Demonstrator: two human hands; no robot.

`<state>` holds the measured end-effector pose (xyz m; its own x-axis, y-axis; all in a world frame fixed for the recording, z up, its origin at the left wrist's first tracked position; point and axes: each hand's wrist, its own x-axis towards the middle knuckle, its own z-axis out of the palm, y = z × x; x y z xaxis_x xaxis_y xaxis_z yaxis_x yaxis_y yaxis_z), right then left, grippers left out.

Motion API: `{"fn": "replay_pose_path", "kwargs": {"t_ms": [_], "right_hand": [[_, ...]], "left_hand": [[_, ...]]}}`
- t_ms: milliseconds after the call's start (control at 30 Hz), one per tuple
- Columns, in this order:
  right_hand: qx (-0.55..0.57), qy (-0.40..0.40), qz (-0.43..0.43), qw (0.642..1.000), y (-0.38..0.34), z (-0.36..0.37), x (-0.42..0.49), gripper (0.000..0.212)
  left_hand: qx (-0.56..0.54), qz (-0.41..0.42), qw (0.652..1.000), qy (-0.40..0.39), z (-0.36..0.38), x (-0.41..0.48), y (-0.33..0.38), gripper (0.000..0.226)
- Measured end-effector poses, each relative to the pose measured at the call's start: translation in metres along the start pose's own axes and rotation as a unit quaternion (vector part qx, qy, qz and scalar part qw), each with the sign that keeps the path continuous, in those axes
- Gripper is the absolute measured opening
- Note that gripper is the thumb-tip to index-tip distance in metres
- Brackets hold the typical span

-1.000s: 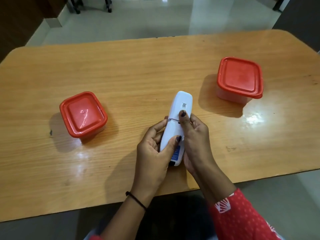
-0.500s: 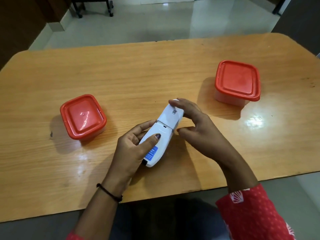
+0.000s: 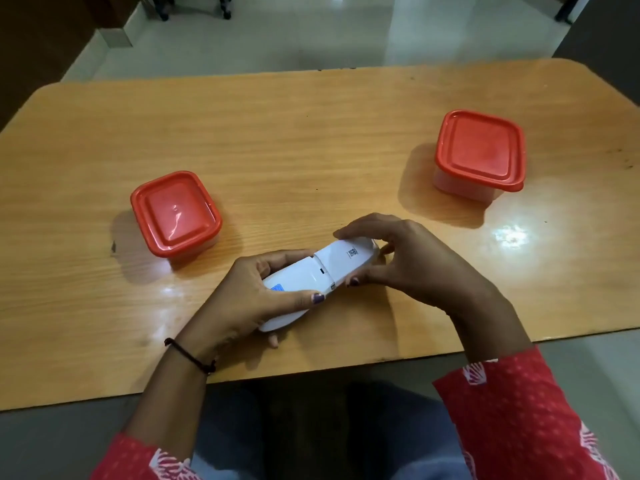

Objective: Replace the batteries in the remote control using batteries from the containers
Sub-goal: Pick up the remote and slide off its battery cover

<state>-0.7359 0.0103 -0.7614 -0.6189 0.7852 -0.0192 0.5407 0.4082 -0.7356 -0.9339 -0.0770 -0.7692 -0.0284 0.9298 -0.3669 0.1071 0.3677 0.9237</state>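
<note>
The white remote control (image 3: 317, 273) lies back-up and slanted, low over the near middle of the desk (image 3: 311, 140), held between both hands. The left hand (image 3: 249, 299) has its grip clamped round the lower half, thumb across the back; the right hand (image 3: 412, 261) has its grip closed on the upper end, fingertips over the top and thumb against the side. A small square code label (image 3: 351, 252) sits on the upper part of the remote and a blue sticker (image 3: 277, 288) peeks out by the left thumb; neither can be read. Left of the remote stands one red-lidded container (image 3: 176, 213), lid on; farther right and beyond it stands the second red-lidded container (image 3: 479, 152), also shut. The desk is glossy orange-brown wood with rounded corners, showing light glare. Beyond it lies a pale tiled floor (image 3: 294, 36).
</note>
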Motion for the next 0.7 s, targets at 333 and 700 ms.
{"fn": "replay_pose_path", "kwargs": {"t_ms": [333, 700], "right_hand": [[-0.072, -0.005, -0.018, 0.997, -0.004, 0.007, 0.003, 0.047], [0.154, 0.232, 0.185, 0.943, 0.02, -0.01, 0.001, 0.05]], "left_hand": [[0.018, 0.002, 1.0, 0.005, -0.005, 0.003, -0.001, 0.043], [-0.124, 0.04, 0.991, 0.035, -0.004, 0.013, -0.006, 0.067]]}}
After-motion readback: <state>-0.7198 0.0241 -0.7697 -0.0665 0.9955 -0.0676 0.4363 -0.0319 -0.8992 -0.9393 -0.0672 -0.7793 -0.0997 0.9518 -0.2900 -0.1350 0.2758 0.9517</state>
